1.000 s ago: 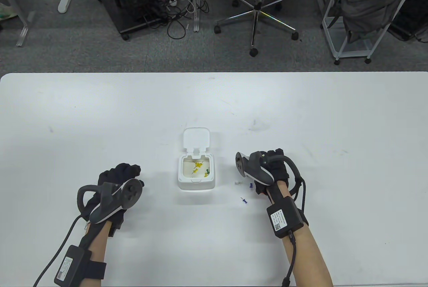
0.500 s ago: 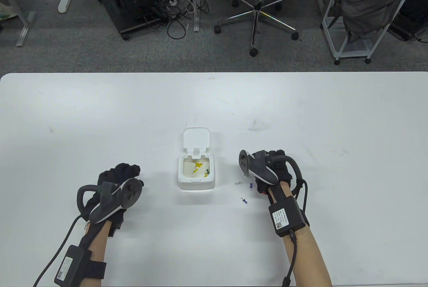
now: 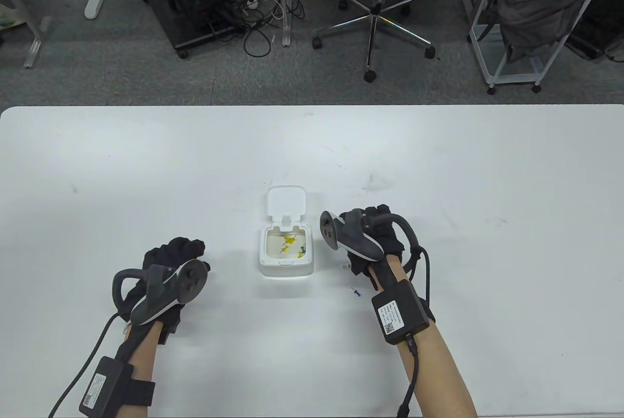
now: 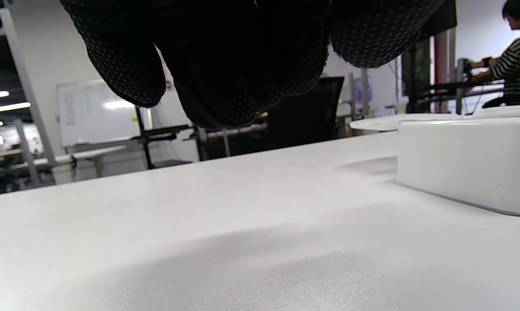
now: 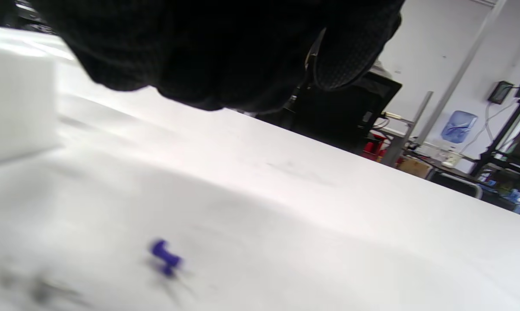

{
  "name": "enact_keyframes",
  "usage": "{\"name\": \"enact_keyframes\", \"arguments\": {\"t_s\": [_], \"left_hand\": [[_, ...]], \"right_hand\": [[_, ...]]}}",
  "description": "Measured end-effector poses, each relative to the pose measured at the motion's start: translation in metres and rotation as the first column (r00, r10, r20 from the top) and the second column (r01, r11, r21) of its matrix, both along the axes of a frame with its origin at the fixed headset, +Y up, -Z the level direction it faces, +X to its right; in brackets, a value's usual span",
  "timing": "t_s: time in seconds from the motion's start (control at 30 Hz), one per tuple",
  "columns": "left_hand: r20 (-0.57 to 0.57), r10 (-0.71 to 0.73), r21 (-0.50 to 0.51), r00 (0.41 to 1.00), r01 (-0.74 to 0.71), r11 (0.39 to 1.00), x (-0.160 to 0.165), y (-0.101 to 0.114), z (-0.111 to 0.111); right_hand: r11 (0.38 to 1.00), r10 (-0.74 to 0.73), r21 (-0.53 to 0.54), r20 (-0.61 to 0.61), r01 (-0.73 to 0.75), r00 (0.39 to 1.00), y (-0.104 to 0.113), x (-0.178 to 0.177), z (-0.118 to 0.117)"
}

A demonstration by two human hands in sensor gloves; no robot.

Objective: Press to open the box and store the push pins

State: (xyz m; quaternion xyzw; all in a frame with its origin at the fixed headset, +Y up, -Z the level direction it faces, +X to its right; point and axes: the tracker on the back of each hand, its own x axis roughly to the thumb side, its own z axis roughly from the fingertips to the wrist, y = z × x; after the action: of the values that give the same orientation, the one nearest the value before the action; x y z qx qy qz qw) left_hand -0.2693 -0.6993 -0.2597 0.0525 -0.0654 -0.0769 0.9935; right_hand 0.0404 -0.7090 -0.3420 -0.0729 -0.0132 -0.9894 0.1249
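The white box [image 3: 285, 266] stands open at the table's middle, its lid [image 3: 286, 201] tipped up behind it. Yellow and green push pins [image 3: 291, 244] lie inside. My right hand [image 3: 378, 230] hovers just right of the box with its fingers curled together. In the right wrist view a thin metal point [image 5: 314, 51] sticks out between the fingertips, so the hand pinches a push pin. One blue pin [image 3: 357, 293] lies on the table near my right wrist. A blurred blue pin [image 5: 165, 258] shows below the hand. My left hand [image 3: 187, 252] rests curled and empty left of the box.
The box's side wall shows in the left wrist view [image 4: 467, 164] and in the right wrist view [image 5: 14, 112]. A clear pin [image 3: 346, 267] lies partly hidden by my right hand. An office chair [image 3: 375, 13] and a cart [image 3: 531, 23] stand beyond the table's far edge.
My right hand has moved left from the loose pins toward the box. One blue pin that lay beside it is now hidden. The left hand and the box have not moved.
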Motion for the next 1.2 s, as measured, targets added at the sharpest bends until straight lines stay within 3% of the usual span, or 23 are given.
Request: {"name": "enact_keyframes", "arguments": {"t_s": [0.23, 0.57, 1.2], "left_hand": [[0.020, -0.003, 0.008, 1.000, 0.002, 1.000, 0.005, 0.001, 0.002], [0.021, -0.009, 0.008, 1.000, 0.009, 1.000, 0.004, 0.001, 0.005], [0.009, -0.007, 0.001, 1.000, 0.007, 1.000, 0.002, 0.001, 0.005]], "right_hand": [[0.999, 0.012, 0.037, -0.105, -0.008, 0.994, 0.012, -0.045, 0.007], [1.000, 0.013, 0.016, -0.163, -0.010, 0.987, 0.012, -0.082, 0.008], [0.999, -0.030, -0.034, -0.121, 0.026, 0.992, 0.016, -0.068, 0.010]]}}
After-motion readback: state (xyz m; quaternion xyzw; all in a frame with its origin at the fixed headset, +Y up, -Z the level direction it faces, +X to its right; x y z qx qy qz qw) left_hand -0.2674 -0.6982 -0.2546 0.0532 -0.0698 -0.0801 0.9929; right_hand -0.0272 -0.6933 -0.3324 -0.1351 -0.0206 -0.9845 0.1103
